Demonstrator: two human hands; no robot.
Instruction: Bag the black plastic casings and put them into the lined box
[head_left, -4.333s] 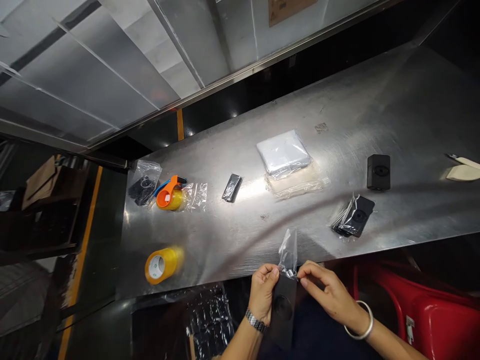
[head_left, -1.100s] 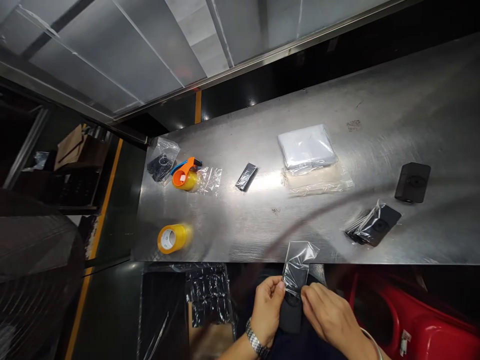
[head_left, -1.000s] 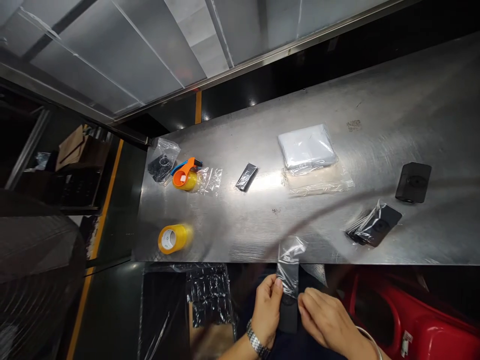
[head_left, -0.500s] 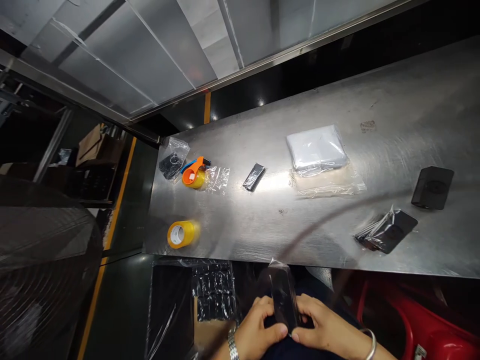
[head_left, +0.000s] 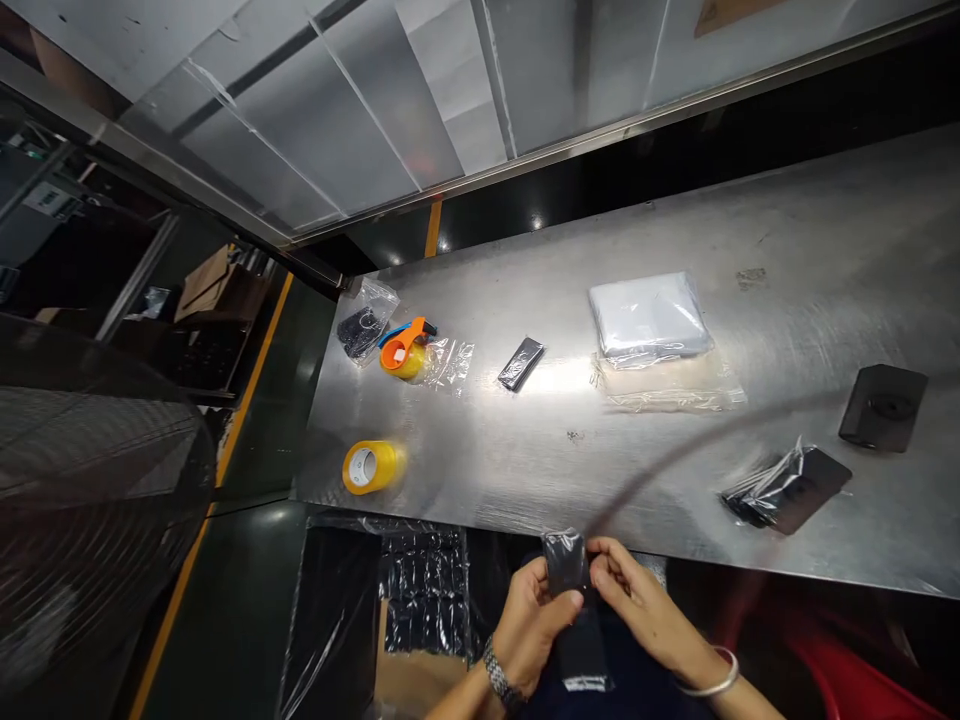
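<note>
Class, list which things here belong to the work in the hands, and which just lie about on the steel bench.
In use: left hand, right hand, black item in a clear bag.
Lying about: yellow tape roll, orange tape dispenser, white wrapped packet.

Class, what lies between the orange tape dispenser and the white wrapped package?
In the head view, a small black bagged item lies there.

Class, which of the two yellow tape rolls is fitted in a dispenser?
The roll in the orange dispenser; the other roll, nearer the person, has none.

Head view, down at hands (head_left: 532, 640)
</note>
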